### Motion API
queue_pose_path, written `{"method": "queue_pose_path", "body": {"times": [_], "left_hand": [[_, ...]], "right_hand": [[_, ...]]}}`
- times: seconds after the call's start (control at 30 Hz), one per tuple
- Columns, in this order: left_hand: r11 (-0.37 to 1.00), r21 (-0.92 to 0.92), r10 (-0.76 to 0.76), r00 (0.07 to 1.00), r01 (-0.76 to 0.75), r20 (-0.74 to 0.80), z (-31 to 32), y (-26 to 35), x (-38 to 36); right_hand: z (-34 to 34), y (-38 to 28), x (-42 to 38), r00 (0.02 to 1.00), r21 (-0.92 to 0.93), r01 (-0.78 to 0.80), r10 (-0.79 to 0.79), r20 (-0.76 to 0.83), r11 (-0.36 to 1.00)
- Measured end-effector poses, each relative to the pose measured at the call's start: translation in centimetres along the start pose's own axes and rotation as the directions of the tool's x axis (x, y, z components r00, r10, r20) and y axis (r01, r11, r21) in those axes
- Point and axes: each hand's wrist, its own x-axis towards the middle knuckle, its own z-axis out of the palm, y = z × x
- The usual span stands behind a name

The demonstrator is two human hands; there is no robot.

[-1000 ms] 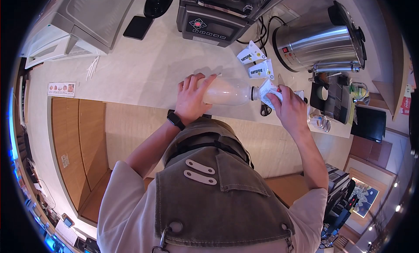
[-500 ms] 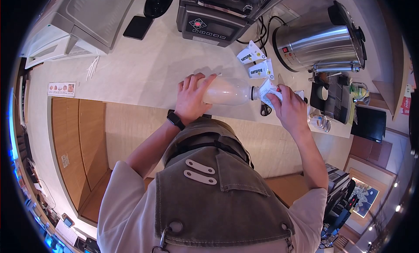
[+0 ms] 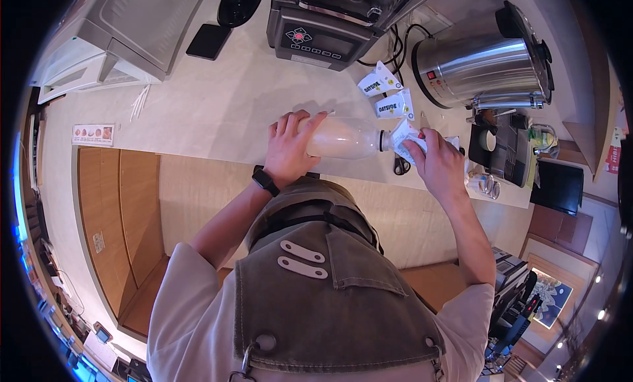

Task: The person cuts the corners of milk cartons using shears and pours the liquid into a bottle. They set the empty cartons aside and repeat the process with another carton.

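Note:
My left hand [image 3: 290, 146] is wrapped round the lower end of a clear plastic bottle [image 3: 348, 138], which has pale, milky contents and a black ring at its neck. The bottle's mouth points to the right. At that mouth is a small white carton [image 3: 401, 134], gripped by my right hand [image 3: 440, 161] with the thumb pressed on its side. Behind it on the counter lie two white cartons marked OATSIDE, one carton [image 3: 393, 105] nearer the bottle and another carton [image 3: 380, 80] farther back.
A blender base [image 3: 323, 35] with buttons stands at the back, beside a steel urn [image 3: 484, 64] and black cables [image 3: 397, 49]. Scissors [image 3: 401, 165] lie near the front edge. A black flat pad [image 3: 208, 41] and a grey appliance [image 3: 142, 26] occupy the left of the counter [image 3: 217, 98].

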Motion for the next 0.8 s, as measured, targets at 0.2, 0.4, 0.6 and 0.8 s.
{"method": "queue_pose_path", "body": {"times": [0.2,0.4,0.6,0.8], "left_hand": [[1.000,-0.002,-0.005,1.000,0.005,-0.007,0.06,0.01,0.04],[1.000,-0.017,-0.016,1.000,0.015,-0.012,-0.10,0.09,0.02],[1.000,-0.012,-0.017,1.000,0.017,-0.017,0.07,0.03,0.02],[1.000,-0.016,-0.010,1.000,0.010,-0.021,0.03,0.03,0.02]], "right_hand": [[-0.06,-0.05,0.03,1.000,-0.001,-0.006,0.006,0.002,1.000],[-0.07,-0.25,0.11,0.999,0.043,0.007,-0.006,-0.034,0.999],[-0.11,-0.24,0.11,1.000,0.035,0.006,-0.005,-0.030,0.999],[-0.09,-0.23,0.21,1.000,0.023,0.010,-0.009,-0.027,1.000]]}}
